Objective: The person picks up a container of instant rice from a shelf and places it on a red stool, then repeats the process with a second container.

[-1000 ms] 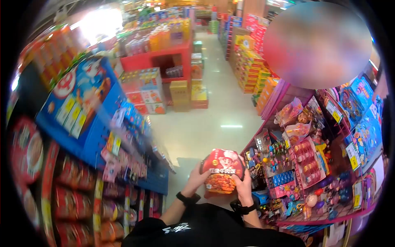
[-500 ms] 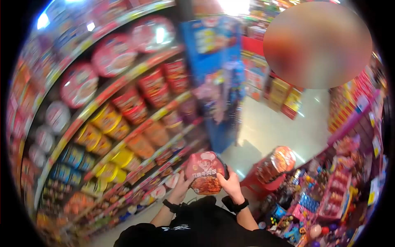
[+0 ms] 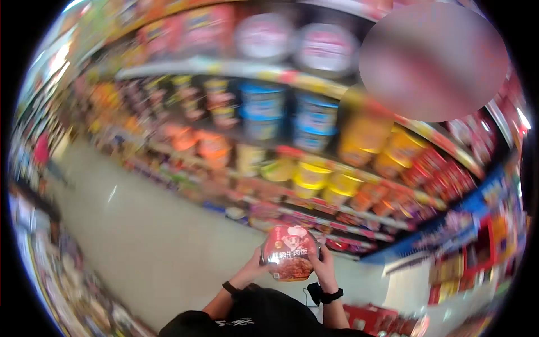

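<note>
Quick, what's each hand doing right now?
Left hand: holding the red meal bowl by its left side.
Right hand: holding the same bowl's right side.

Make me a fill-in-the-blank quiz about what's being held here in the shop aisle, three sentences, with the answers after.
1. The left hand and the right hand hold one ___ bowl between them.
2. The band on the left wrist is ___.
3. Beyond the bowl, the yellow tubs stand on a ___.
Missing words: red; black; shelf.
</note>
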